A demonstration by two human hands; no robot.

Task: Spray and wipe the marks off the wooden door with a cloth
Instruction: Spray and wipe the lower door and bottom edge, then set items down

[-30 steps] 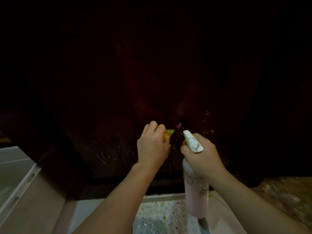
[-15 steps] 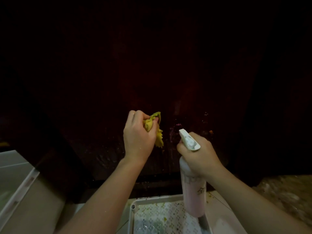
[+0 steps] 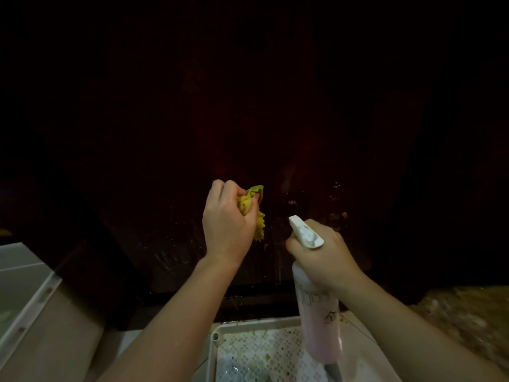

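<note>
A person stands close to a big dark brown wooden door. The room is dim, so most of the door is hard to see. Low down on it there are little marks: a small purple spot and a tiny orange spot. The wood around them looks wet and shiny.

The left hand squeezes a crumpled yellow cloth in a tight fist. The cloth is bunched up, and a frilly bit hangs down below the fingers. It is close to the door, but I cannot tell if it touches the wood.

The right hand wraps around the neck of a pale pink spray bottle with a white top. The white nozzle points at the door, near the purple spot. I cannot see a finger on the trigger.

Below the hands sits a white plastic tray with little holes, with yellow bits on it.

I think this is the wiping step, with the cloth being bunched up for a fresh go. Next, the cloth needs to press flat on the spots to its right and rub hard. The bottle may need to squirt there first.
</note>
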